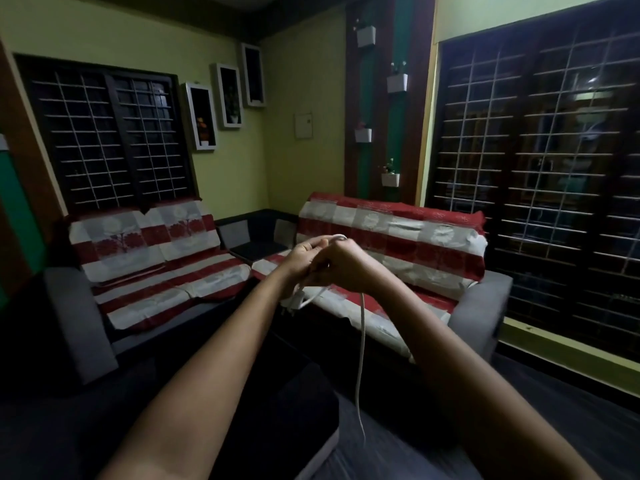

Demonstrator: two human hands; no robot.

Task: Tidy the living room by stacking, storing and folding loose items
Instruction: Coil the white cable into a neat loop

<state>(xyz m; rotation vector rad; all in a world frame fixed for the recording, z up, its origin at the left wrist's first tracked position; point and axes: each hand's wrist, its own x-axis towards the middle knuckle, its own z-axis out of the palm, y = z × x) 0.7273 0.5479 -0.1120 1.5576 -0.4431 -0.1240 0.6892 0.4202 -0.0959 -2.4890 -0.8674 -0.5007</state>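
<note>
Both hands meet at frame centre: left hand [304, 252] & right hand [341, 263] grip a white cord [362, 344], loop on top, plug [293, 303] dangling lower left, loose end hanging down.

So what I'm looking at is a thin white cable [362, 341], partly coiled up. A small loop pokes out at the top, a few strands bunch just under that, and a white plug [295, 301] dangles at the lower left. One long loose strand hangs straight down, its tail end blurred.
</note>
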